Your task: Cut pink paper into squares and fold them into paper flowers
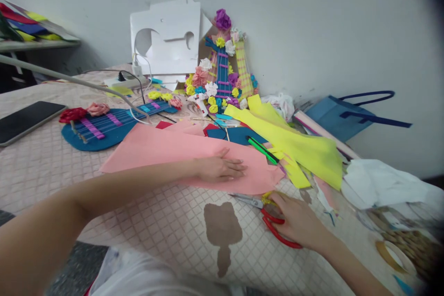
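A large sheet of pink paper [145,148] lies across the middle of the table. My left hand [220,168] rests flat on it, fingers stretched out toward the right. Just below the sheet's lower right edge, my right hand [294,217] has its fingers in the handles of a pair of scissors [255,201] with red and yellow grips. The blades point left, close along the paper's edge. Right of the sheet lie a green cutter knife [262,150] and yellow paper [298,143].
A blue guitar-shaped craft [100,125] with paper flowers and a phone [27,120] lie at left. Behind are a glue gun [199,104], decorated guitar crafts [224,69] and white cut board [166,46]. A blue bag [338,113] and tape roll [393,256] are at right.
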Motion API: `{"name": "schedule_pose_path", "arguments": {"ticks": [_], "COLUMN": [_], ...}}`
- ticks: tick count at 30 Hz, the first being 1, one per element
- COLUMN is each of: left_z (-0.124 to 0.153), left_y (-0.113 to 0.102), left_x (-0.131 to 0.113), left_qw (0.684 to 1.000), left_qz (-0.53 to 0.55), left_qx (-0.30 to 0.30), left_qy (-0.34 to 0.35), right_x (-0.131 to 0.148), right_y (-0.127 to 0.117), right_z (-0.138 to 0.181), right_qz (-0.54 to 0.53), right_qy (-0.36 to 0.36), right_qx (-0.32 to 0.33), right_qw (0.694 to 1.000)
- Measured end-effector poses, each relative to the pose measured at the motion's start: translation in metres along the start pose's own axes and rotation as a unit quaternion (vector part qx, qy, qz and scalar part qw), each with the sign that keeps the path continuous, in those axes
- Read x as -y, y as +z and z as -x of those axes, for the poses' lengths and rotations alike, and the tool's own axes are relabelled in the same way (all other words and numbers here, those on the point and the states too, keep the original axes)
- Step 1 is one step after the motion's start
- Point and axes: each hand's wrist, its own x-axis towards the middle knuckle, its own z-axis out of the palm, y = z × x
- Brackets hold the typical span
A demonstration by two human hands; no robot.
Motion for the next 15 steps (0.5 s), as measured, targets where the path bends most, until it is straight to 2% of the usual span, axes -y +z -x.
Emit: {"name": "schedule_pose_path", "arguments": {"ticks": [6, 15], "left_z": [0.009, 0.012], "left_y": [-0.009, -0.001], "left_x": [-0.003, 0.002], "left_qw": [1.0, 0.999], "left_qz": [0.006, 0.022], "left_qx": [0.017, 0.018], "left_qy": [0.02, 0.02], "right_x": [0.0, -0.002], "right_y": [0.001, 0.003], "right_z": [0.0, -0.008], "right_qz": [-0.006, 0.007], "right_qy": [-0.007, -0.017], "right_qx": [-0.005, -0.008], "right_qw": [1.0, 1.0]}}
